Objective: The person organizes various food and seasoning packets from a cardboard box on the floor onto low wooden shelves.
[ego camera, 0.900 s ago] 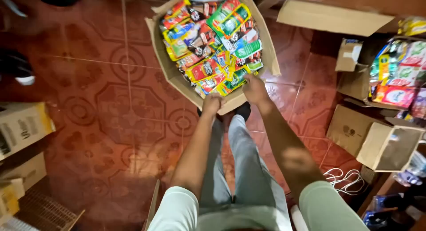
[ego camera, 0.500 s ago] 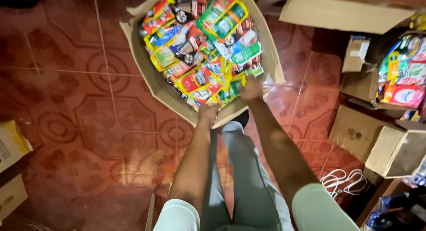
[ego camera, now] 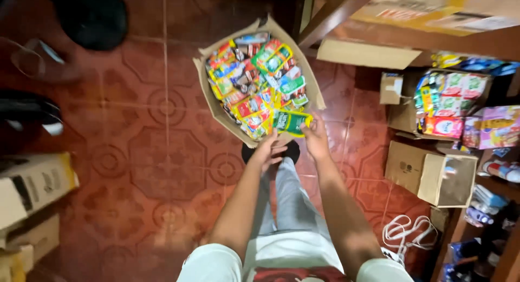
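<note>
A person's right hand [ego camera: 316, 138] pinches a green packet [ego camera: 292, 122] at the near edge of an open cardboard box [ego camera: 212, 106] crammed with bright sachets, while the left hand [ego camera: 269, 150] rests loosely open at the box's near rim. Lifting the packet straight up would probably spare its neighbours; the right fingertips, the lower layers and the blurred packets cannot be made out.

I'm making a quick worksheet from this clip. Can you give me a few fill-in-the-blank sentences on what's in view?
1. The right hand grips a ____ packet at the box's near edge.
2. The colourful packets fill an open ____ box.
3. The box stands on a red ____ floor.
4. The left hand touches the box's near ____.

Missing words: green; cardboard; tiled; edge
</note>
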